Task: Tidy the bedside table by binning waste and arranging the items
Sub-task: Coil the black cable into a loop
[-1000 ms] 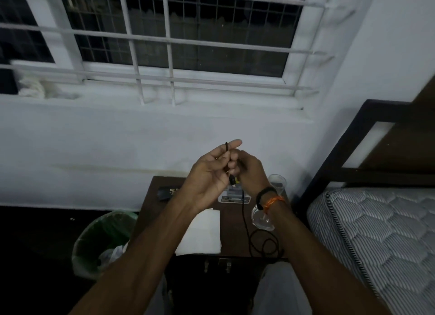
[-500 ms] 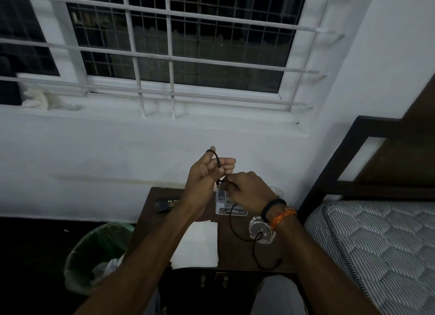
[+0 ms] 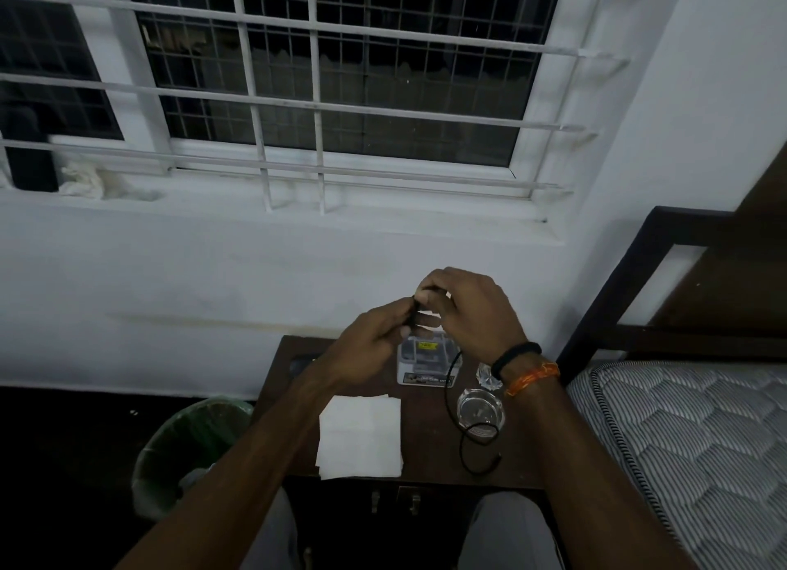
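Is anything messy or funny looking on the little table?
Yes. The black cable dangles from the hands and trails loose over the glass ashtray, its end lying near the table's front edge. The white napkin lies flat, and nothing looks spilled.

Both forearms are raised and converge at chest height, hands meeting in front of the body. Left hand [image 3: 374, 339] sits lower, knuckles up, fingers curled in toward the right — thumb and forefinger pinched together at the meeting point. Right hand [image 3: 472, 309] is slightly higher, arched over, back of hand facing the camera, fingertips [image 3: 428, 290] bent down and tucked against the left fingers. Hands touching at the fingertips. Right wrist carries a black band and an orange thread — left wrist bare. Both elbows are out of frame, forearms bare.
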{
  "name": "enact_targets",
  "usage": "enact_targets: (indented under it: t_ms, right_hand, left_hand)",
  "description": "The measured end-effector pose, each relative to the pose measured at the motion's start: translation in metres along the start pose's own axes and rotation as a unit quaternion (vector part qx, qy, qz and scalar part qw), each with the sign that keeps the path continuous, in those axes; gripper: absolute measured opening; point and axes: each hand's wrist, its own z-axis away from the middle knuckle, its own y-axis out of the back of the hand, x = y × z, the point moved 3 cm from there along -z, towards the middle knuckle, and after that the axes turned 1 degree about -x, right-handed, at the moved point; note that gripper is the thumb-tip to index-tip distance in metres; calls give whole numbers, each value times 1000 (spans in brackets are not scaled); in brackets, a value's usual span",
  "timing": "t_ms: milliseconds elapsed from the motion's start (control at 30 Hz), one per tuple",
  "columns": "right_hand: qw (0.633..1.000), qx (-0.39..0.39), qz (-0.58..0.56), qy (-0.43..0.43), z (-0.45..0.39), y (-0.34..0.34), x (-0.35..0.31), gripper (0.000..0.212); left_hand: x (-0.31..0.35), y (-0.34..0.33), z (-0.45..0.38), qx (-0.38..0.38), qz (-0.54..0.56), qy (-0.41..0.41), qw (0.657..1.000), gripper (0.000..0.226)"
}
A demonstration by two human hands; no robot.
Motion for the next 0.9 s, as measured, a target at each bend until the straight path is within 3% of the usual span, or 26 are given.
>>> enact_targets:
  t_ms: [167, 367, 500, 633, 767, 900]
  right_hand:
    - [991, 70, -111, -20, -4, 8, 4, 13]
    - [986, 45, -150, -65, -3, -12, 7, 21]
    - [986, 58, -125, -93, 3, -25, 12, 22]
    - [984, 90, -111, -105, 9, -31, 16, 23]
    - [980, 116, -131, -95, 10, -28, 11, 23]
    - [981, 79, -135, -115, 8, -37, 10, 24]
  left_hand:
    - [21, 1, 8, -17, 189, -3, 982, 47]
    - [26, 3, 7, 99, 315, 29, 943, 32]
    - [24, 3, 10, 165, 321, 80, 929, 22]
    - [16, 2, 15, 142, 359, 133, 913, 19]
    - [21, -2, 17, 71, 406, 156, 898, 25]
    - [22, 1, 12, 115, 458, 126, 872, 33]
